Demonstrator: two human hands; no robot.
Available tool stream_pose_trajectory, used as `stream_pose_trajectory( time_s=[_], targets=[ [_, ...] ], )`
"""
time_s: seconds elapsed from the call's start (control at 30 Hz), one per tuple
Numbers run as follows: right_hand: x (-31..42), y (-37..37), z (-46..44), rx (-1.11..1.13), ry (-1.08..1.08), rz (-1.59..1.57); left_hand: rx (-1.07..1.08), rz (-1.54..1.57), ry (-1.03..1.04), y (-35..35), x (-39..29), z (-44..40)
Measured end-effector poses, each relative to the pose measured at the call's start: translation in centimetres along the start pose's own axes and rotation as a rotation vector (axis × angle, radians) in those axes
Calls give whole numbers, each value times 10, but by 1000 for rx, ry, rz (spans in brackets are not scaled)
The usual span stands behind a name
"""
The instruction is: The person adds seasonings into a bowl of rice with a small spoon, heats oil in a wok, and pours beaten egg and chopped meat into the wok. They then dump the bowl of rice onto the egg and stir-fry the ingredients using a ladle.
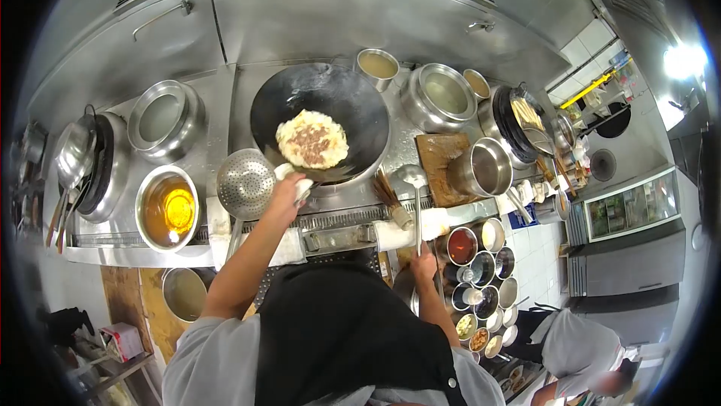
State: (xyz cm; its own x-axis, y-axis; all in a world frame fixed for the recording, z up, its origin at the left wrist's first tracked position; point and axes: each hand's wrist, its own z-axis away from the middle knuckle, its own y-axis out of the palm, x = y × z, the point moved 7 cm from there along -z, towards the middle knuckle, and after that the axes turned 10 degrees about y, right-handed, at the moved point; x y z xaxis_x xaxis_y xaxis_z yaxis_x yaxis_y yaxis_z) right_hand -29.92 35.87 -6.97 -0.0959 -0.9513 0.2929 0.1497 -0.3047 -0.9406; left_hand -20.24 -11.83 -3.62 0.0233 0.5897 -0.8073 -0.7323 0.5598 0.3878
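A large black wok (323,90) sits on the stove, with a round, pale egg-like cake (312,139) topped with brownish bits in it. My left hand (289,192) is closed on a white cloth (302,187) at the wok's near rim. Lower right, my right hand (423,265) grips the handle of a metal ladle (413,175), whose bowl lies over the counter right of the wok. A perforated skimmer (245,183) rests left of my left hand. Between wok and ladle is a bamboo brush (394,202).
A bowl of yellow oil (167,208) stands at left. Right of the wok are a lidded pot (439,98), a wooden board (435,162) and a steel pot (484,168). Seasoning containers (481,271) cluster lower right. Another person (578,353) is beyond them.
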Motion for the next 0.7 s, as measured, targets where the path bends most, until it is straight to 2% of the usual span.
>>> stream_pose_trajectory(
  time_s=[0.13, 0.23, 0.33, 0.4, 0.47, 0.53, 0.6, 0.63, 0.7],
  targets=[
    [0, 4, 6, -5, 39, 91, -28, -5, -25, 8, 11, -23],
    [13, -30, 19, -273, -121, -52, -38, -2, -26, 15, 7, -23],
    [20, -48, 43, -292, -231, -247, 7, 72, 50, 17, 8, -18],
    [32, -42, 57, -156, -244, -243, -75, 63, -51, 19, 10, -20],
    [39, -26, 69, -14, -261, -230, -6, 44, 9, 26, 6, -21],
    [53, -19, 80, 36, -336, -254, 47, 9, 35, 21, 12, -16],
    [77, -19, 78, 121, -355, -178, -14, 30, -82, 21, 6, -7],
    [88, -18, 77, 213, -306, -205, 14, 86, -105, 24, 4, 3],
    [128, -34, 80, 293, -389, -399, 64, 186, -148, 21, 7, 36]
  ],
)
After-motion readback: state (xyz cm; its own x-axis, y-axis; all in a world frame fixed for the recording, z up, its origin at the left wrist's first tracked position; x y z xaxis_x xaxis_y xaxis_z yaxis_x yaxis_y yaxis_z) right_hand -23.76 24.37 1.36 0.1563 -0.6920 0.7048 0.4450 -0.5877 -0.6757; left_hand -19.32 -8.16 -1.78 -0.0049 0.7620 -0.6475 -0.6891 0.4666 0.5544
